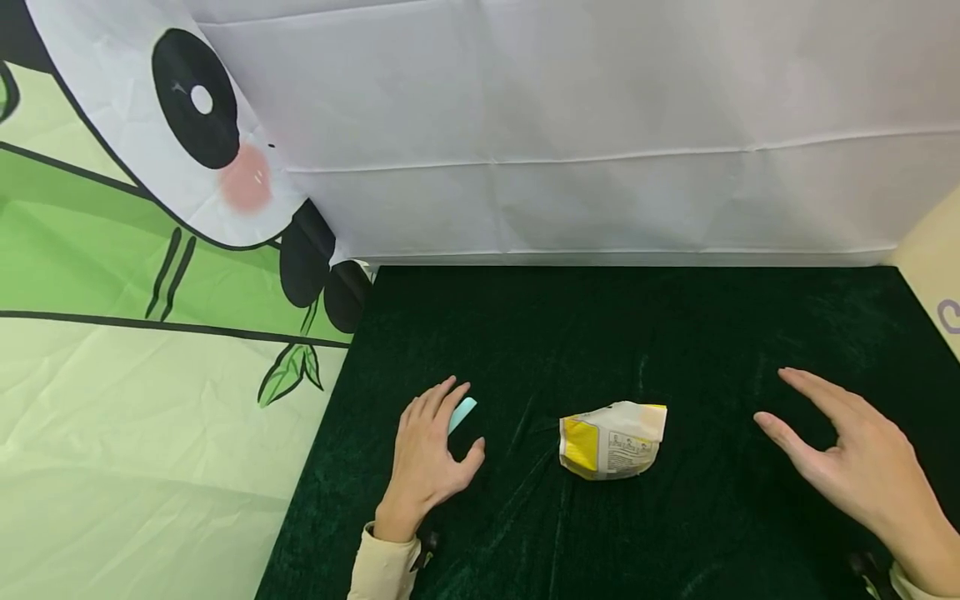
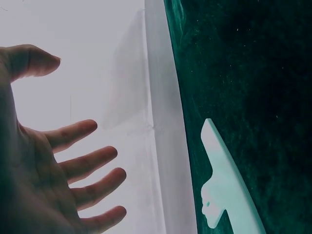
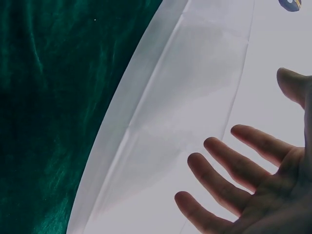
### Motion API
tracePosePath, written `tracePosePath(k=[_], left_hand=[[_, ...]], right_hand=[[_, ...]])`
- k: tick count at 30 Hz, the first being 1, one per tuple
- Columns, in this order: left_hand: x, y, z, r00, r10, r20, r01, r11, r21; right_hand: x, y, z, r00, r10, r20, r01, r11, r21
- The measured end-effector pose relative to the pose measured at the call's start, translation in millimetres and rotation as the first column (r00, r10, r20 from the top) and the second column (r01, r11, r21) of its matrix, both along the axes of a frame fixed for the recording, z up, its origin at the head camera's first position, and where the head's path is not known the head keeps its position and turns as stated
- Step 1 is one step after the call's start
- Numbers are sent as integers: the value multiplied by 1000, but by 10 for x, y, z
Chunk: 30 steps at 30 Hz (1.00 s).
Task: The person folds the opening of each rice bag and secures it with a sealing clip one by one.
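In the head view my left hand (image 1: 427, 454) hovers with relaxed fingers over a mint-green plastic piece (image 1: 462, 413), partly covering it. The left wrist view shows that mint-green piece (image 2: 226, 183) as long and tapered, with a hooked notch, lying on dark green cloth; its lower end is cut off. All fingers of the left hand (image 2: 73, 165) are spread and hold nothing. A crumpled white and yellow packet (image 1: 615, 442) with printed text lies between the hands. To its right my right hand (image 1: 862, 458) is held apart from it, thumb and fingers spread, gripping nothing.
Dark green velvety cloth (image 1: 637, 333) with creases covers the table. A white sheet (image 1: 562, 125) rises along the far edge. On the left hangs a green cloth (image 1: 112, 400) with a cartoon panda, and a cream panel (image 1: 933, 258) borders the right side.
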<state>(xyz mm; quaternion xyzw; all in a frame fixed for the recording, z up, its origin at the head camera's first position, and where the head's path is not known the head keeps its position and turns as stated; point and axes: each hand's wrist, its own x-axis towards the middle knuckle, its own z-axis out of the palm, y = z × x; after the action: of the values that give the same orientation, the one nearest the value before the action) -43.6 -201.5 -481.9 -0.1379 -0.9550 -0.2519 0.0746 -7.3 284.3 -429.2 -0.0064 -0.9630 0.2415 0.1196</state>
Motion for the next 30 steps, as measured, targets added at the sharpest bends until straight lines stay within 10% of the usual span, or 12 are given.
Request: tracePosePath(k=[30], left_hand=[[-49,293,-33,999,-33,-14,33,999,-4]], right_hand=[[-297,14,122,996,91,-3,-91,996,-10]])
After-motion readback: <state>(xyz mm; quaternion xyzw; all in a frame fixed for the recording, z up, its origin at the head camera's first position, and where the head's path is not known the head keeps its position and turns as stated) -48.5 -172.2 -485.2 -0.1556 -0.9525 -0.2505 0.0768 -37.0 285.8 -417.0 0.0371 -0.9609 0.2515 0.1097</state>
